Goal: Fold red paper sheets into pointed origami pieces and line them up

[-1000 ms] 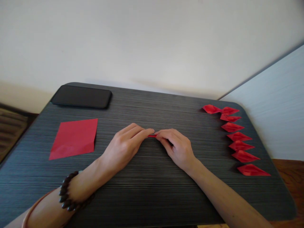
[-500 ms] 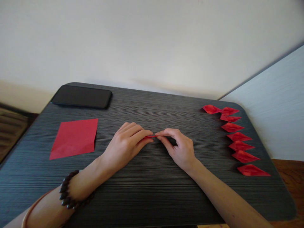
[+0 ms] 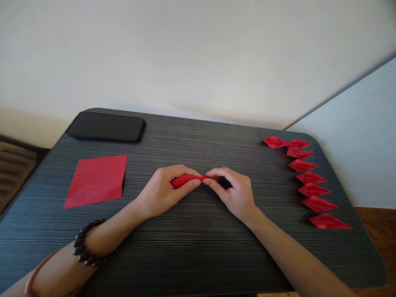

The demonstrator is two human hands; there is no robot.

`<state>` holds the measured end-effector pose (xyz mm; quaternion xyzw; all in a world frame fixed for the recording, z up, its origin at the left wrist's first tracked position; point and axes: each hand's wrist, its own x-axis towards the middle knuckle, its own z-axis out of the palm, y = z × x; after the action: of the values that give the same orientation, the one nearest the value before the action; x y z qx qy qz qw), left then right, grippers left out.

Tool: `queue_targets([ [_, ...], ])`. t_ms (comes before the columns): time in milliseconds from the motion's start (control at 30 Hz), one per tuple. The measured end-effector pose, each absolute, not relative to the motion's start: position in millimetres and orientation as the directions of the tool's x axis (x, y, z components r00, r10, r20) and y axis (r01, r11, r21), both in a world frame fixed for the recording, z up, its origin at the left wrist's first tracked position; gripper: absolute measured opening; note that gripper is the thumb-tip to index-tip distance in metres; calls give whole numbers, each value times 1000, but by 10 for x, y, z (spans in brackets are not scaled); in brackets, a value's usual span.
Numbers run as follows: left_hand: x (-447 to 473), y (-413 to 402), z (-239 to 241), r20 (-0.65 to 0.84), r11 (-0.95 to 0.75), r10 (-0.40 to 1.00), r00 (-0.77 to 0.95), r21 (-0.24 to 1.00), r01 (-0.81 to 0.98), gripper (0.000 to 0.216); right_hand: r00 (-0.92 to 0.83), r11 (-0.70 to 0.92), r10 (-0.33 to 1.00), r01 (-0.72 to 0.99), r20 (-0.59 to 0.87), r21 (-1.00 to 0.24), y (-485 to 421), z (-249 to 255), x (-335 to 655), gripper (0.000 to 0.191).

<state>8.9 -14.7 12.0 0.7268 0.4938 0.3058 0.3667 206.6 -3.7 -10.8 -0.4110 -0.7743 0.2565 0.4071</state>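
Between my two hands, over the middle of the table, is a folded piece of red paper (image 3: 182, 180). My left hand (image 3: 163, 189) is closed around its left part, thumb in front and fingers behind, with a beaded bracelet on the wrist. At the paper's right tip, my right hand (image 3: 236, 192) pinches it between thumb and forefinger. The two sets of fingertips almost meet. Part of the paper is hidden under the left thumb and fingers.
A flat red paper square (image 3: 97, 181) lies on the left of the dark table (image 3: 192, 255). Behind it rests a black smartphone (image 3: 107, 126). Several folded red paper boats (image 3: 312, 189) stand in a column along the right edge. A pale wall (image 3: 198, 53) rises behind.
The left hand's fingers and thumb have spread apart around the paper, and more of its red face shows. The right hand keeps its pinch in nearly the same spot.
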Motion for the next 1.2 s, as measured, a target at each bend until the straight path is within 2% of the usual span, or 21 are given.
queue_targets([
  [167,109,-164,182,-64,-104,943,326,874,475,17,-385,589,802,390,456,-707,-27,-123,2067,5],
  [333,122,-174,210,-115,-35,947,300,892,452,14,-441,680,720,294,536,-672,-20,-141,2071,8],
  [467,120,-167,196,-162,22,949,270,888,459,12,-465,691,700,249,543,-678,-37,-113,2069,12],
  [633,144,-185,157,-67,-82,953,295,882,465,11,-437,510,817,242,377,-825,-41,-66,2083,8],
  [733,150,-201,134,-1,-162,947,322,863,478,12,-448,408,856,282,257,-868,-23,-55,2092,10],
  [867,146,-204,120,51,-213,944,326,848,485,12,-516,408,833,332,199,-850,-5,-32,2091,14],
  [1067,155,-194,112,82,-237,943,324,846,477,12,-513,403,839,367,179,-838,-4,-16,2083,13],
  [1200,142,-180,127,16,-168,953,301,857,487,12,-531,419,828,372,180,-828,2,-32,2084,12],
])
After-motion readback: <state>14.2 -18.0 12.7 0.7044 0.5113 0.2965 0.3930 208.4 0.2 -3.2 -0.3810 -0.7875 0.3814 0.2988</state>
